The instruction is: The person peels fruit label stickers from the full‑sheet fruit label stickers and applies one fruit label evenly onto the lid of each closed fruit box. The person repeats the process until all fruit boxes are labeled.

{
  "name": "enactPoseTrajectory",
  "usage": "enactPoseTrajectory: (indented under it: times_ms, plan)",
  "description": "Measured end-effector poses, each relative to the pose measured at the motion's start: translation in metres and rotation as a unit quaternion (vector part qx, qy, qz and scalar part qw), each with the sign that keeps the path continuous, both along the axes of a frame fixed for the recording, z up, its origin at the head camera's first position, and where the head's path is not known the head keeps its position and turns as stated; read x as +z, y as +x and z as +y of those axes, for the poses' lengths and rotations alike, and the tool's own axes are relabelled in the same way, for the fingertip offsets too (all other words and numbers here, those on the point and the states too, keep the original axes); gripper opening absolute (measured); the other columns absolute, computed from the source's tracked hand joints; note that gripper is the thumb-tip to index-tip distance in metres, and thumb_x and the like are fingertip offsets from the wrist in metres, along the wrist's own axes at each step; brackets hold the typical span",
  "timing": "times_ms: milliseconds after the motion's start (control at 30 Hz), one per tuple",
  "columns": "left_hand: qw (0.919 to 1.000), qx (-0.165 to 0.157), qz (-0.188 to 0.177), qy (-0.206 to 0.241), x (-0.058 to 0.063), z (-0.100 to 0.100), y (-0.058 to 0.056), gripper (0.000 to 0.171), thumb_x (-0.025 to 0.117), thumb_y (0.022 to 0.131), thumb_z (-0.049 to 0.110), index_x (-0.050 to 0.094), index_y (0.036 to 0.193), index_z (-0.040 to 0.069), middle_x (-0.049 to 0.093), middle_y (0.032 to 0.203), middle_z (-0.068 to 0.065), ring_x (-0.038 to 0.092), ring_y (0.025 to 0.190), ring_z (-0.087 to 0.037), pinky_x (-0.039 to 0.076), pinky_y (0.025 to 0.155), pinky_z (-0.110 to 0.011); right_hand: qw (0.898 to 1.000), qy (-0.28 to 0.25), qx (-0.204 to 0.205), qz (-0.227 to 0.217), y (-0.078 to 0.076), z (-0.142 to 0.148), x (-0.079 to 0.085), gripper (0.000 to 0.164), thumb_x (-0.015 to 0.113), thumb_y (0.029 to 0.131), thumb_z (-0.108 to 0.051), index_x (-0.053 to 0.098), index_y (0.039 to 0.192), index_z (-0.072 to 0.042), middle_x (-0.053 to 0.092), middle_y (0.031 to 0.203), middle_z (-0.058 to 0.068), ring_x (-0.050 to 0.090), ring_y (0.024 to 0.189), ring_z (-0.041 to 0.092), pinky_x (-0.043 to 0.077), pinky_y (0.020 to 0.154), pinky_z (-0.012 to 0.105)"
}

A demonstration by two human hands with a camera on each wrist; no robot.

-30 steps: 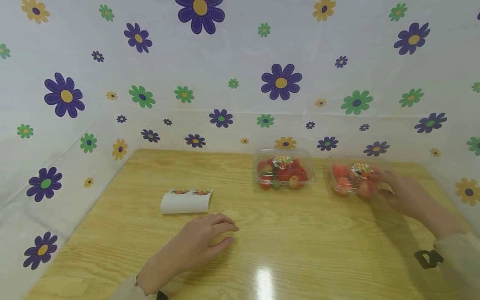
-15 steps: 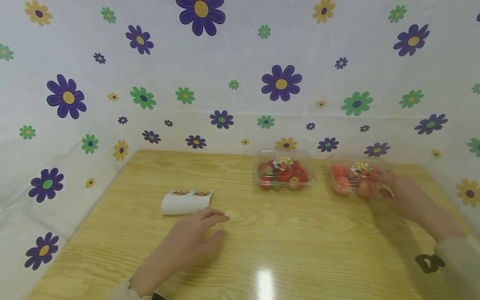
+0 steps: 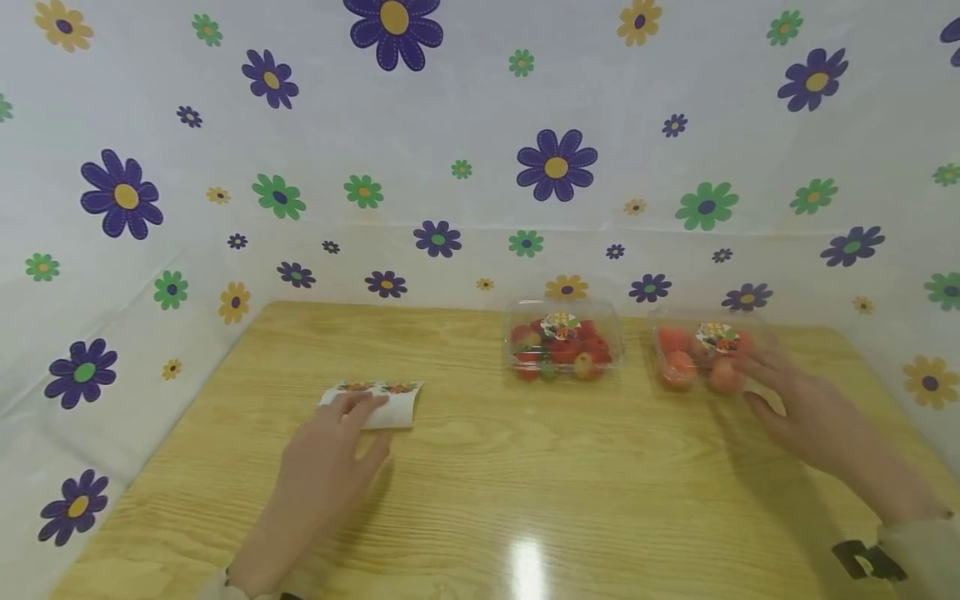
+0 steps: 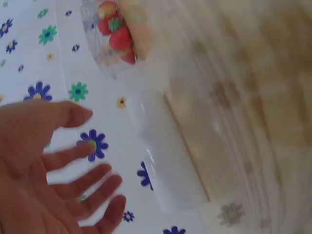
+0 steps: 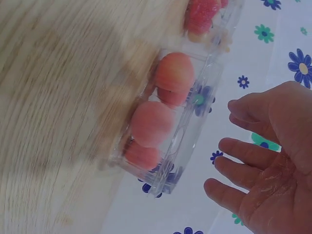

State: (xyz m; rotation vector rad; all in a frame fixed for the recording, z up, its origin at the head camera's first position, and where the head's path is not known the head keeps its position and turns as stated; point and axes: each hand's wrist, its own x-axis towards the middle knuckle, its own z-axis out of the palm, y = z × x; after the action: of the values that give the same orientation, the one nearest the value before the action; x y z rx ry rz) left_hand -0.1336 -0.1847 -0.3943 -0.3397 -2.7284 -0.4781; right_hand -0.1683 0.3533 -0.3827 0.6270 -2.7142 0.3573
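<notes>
My left hand hovers over a curled white sheet of stickers, its fingers loosely bent and overlapping the sheet in the head view. In the left wrist view that sheet shows its blank, rolled side, with the fingers apart from it. At the right, my right hand reaches beside a clear plastic box of peaches, with a round fruit sticker on the lid. The right wrist view shows the hand with spread, relaxed fingers, holding nothing, and several peaches inside the box.
A second clear box with strawberries stands left of the peaches, also with a sticker on its lid. Both boxes sit near the back edge of the wooden table, close to a flower-patterned cloth.
My left hand has moved left and slightly forward, from beside the sticker sheet to over it. The right hand has drawn back slightly from the peach box. Both boxes stay in place.
</notes>
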Motion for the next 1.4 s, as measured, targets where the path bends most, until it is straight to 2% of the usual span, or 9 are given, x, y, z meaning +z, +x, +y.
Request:
enactPoseTrajectory:
  times_ms: [167, 333, 567, 767, 833, 1033, 1100, 1167, 1400]
  plan:
    - [0.9777, 0.111, -0.169, 0.056, 0.012, -0.033, -0.012, 0.068, 0.060, 0.101, 0.038, 0.037, 0.154, 0.002, 0.052, 0.144, -0.030, 0.059, 0.119, -0.051, 0.056, 0.075, -0.057, 1.000, -0.011, 0.016, 0.008, 0.008, -0.002, 0.001, 0.048, 0.076, 0.083, 0.004, 0.064, 0.129, 0.001, 0.056, 0.136, 0.039, 0.071, 0.073, 0.046, 0.055, 0.063, 0.054]
    - [0.9474, 0.096, -0.288, 0.101, 0.008, -0.062, -0.024, 0.082, 0.058, 0.102, 0.041, 0.023, 0.156, -0.010, 0.052, 0.144, -0.034, 0.055, 0.126, -0.052, 0.053, 0.091, -0.059, 1.000, -0.020, 0.015, 0.015, 0.012, -0.001, -0.001, 0.050, 0.077, 0.081, 0.006, 0.065, 0.129, 0.001, 0.059, 0.134, 0.037, 0.067, 0.097, 0.058, 0.054, 0.074, 0.063]
    - [0.9476, 0.076, -0.288, 0.117, 0.002, -0.065, -0.029, 0.050, 0.057, 0.103, 0.043, 0.062, 0.128, 0.000, 0.061, 0.135, -0.030, 0.062, 0.114, -0.041, 0.055, 0.083, -0.046, 1.000, -0.018, 0.009, 0.012, 0.013, -0.003, -0.001, 0.049, 0.077, 0.082, 0.004, 0.066, 0.130, 0.001, 0.062, 0.132, 0.034, 0.063, 0.108, 0.058, 0.052, 0.082, 0.068]
    - [0.9419, 0.042, -0.269, 0.196, 0.003, -0.061, -0.029, 0.054, 0.042, 0.109, 0.047, 0.052, 0.130, -0.001, 0.059, 0.138, -0.032, 0.061, 0.124, -0.042, 0.056, 0.085, -0.041, 1.000, -0.022, 0.005, 0.010, 0.014, -0.005, 0.000, 0.048, 0.077, 0.082, 0.004, 0.066, 0.128, 0.002, 0.064, 0.131, 0.032, 0.062, 0.112, 0.057, 0.051, 0.086, 0.068]
    - [0.9227, 0.039, -0.286, 0.255, 0.004, -0.061, -0.031, 0.055, 0.035, 0.110, 0.045, 0.042, 0.134, -0.004, 0.059, 0.131, -0.033, 0.067, 0.113, -0.037, 0.059, 0.081, -0.037, 1.000, -0.020, 0.002, 0.008, 0.014, -0.006, 0.000, 0.047, 0.077, 0.082, 0.003, 0.067, 0.128, 0.001, 0.064, 0.131, 0.031, 0.063, 0.112, 0.056, 0.051, 0.086, 0.068]
    - [0.8349, 0.058, -0.373, 0.401, -0.002, -0.059, -0.037, 0.054, 0.028, 0.112, 0.032, 0.025, 0.143, -0.012, 0.062, 0.105, -0.014, 0.069, 0.082, -0.015, 0.061, 0.074, -0.031, 1.000, -0.021, 0.004, 0.012, 0.016, -0.007, 0.000, 0.045, 0.077, 0.083, 0.003, 0.068, 0.127, 0.001, 0.065, 0.129, 0.031, 0.064, 0.110, 0.056, 0.050, 0.087, 0.067]
    - [0.8245, 0.066, -0.397, 0.398, -0.007, -0.060, -0.037, 0.052, 0.027, 0.111, 0.028, 0.023, 0.142, -0.014, 0.059, 0.103, -0.012, 0.066, 0.079, -0.015, 0.060, 0.071, -0.031, 1.000, -0.022, 0.009, 0.016, 0.016, -0.007, -0.001, 0.045, 0.077, 0.082, 0.003, 0.068, 0.126, 0.002, 0.065, 0.129, 0.031, 0.064, 0.110, 0.056, 0.051, 0.086, 0.067]
    - [0.8352, 0.070, -0.409, 0.361, -0.012, -0.060, -0.037, 0.046, 0.029, 0.111, 0.025, 0.029, 0.136, -0.014, 0.055, 0.094, -0.010, 0.060, 0.074, -0.015, 0.057, 0.065, -0.030, 0.999, -0.020, 0.012, 0.021, 0.016, -0.007, -0.001, 0.044, 0.077, 0.081, 0.004, 0.068, 0.125, 0.003, 0.065, 0.128, 0.031, 0.065, 0.108, 0.055, 0.051, 0.085, 0.066]
    - [0.9209, 0.060, -0.360, 0.138, -0.022, -0.054, -0.026, 0.043, 0.047, 0.104, 0.014, 0.031, 0.131, -0.016, 0.054, 0.080, -0.014, 0.054, 0.067, -0.022, 0.049, 0.059, -0.033, 0.999, -0.017, 0.022, 0.044, 0.017, -0.006, -0.001, 0.045, 0.079, 0.077, 0.006, 0.070, 0.121, 0.003, 0.070, 0.121, 0.029, 0.069, 0.101, 0.050, 0.054, 0.081, 0.061]
